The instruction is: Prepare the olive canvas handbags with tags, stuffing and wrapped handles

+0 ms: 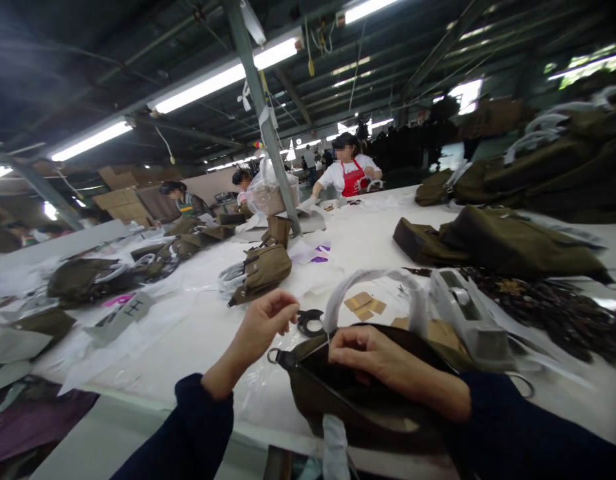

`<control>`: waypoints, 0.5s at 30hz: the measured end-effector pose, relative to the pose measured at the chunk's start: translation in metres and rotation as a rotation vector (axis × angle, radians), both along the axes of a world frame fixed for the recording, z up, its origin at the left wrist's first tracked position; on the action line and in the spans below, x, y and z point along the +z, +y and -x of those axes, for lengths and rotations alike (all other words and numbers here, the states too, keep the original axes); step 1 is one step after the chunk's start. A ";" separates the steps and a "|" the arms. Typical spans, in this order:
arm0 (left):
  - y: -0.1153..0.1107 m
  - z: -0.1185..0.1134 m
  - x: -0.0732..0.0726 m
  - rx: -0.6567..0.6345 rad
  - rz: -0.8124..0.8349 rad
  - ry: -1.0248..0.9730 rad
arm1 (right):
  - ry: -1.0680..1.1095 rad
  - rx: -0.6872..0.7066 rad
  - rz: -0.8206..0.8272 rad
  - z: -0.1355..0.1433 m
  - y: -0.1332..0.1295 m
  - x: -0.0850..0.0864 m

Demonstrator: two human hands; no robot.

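Observation:
An olive bag point(308, 393) lies in front of me at the table's edge, its zipped top open and its handle point(373, 275) wrapped in white. Over the bag's opening is my right hand point(361, 353), fingers pinched together near the base of the handle; what they hold is too small to name. My left hand point(271, 320) is raised above the table, left of the bag, with its thumb and fingertips together. Anything between them cannot be made out. Just right of it sits a black ring-shaped roll point(311, 323).
The white table point(198, 333) carries more olive bags point(261, 272) ahead and a pile point(523, 243) at right. A grey tape dispenser point(468, 313) and dark straps point(553, 313) lie right of the bag. A metal post point(268, 127) rises ahead. A person point(352, 175) works across the table.

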State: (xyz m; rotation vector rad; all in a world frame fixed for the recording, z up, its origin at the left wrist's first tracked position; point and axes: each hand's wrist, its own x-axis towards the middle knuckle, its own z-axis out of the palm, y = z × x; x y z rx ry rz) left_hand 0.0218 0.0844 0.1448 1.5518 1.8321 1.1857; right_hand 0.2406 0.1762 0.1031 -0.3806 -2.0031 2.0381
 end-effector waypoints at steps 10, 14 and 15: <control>0.057 0.074 -0.128 0.274 0.139 0.273 | -0.061 0.003 -0.049 0.000 0.002 -0.008; 0.086 0.080 -0.157 0.314 0.246 0.274 | -0.070 -0.001 -0.047 0.000 0.001 -0.007; 0.092 0.081 -0.161 0.312 0.257 0.269 | -0.071 0.000 -0.045 0.000 0.001 -0.008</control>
